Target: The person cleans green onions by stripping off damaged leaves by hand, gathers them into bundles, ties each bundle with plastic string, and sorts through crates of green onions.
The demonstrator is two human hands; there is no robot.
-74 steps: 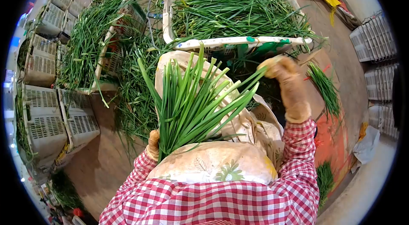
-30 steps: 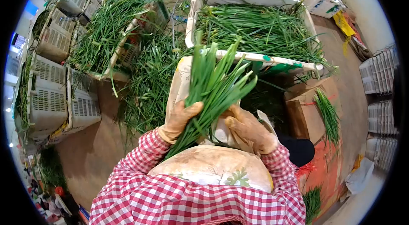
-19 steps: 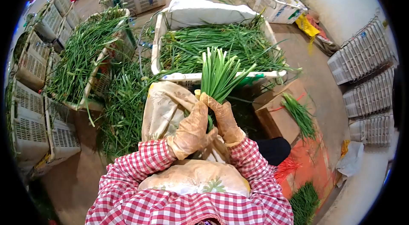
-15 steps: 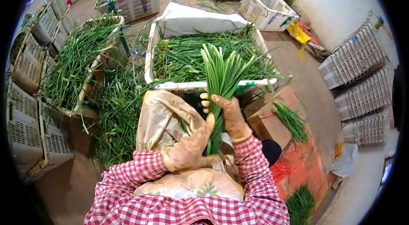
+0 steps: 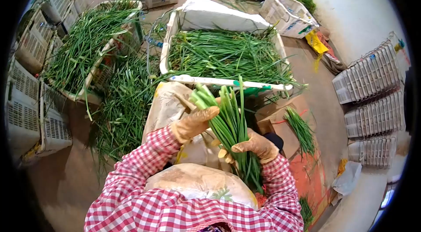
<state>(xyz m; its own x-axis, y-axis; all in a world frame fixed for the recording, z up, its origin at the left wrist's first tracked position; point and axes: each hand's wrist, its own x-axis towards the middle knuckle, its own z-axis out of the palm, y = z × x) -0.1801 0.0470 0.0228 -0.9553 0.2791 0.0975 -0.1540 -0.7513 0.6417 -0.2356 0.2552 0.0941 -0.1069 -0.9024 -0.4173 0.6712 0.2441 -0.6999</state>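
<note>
A bunch of garlic chives [image 5: 230,122] leans across my lap, with its pale, thick ends up and its thin green leaves hanging down by my right forearm. My right hand [image 5: 255,146], in a tan glove, is closed round the lower part, thumb in front and fingertips showing at the left side. Higher up, my gloved left hand [image 5: 196,123] grips the left side of the bunch, its thumb lying across the stalks and its other fingers partly hidden behind them. The upper stalks are fanned into two parts. A white crate [image 5: 223,81] full of loose chives stands just beyond my hands.
At the left, another crate [image 5: 93,83] overflows with chives, and a heap [image 5: 125,113] lies beside it on the floor. A tied bunch [image 5: 300,130] rests on cardboard [image 5: 287,137] at my right. Stacked crates [image 5: 372,109] line the right wall.
The bunch has come lower and its upper stalks have spread apart. My left hand has moved up from its base to the upper stalks; my right hand has moved down and right.
</note>
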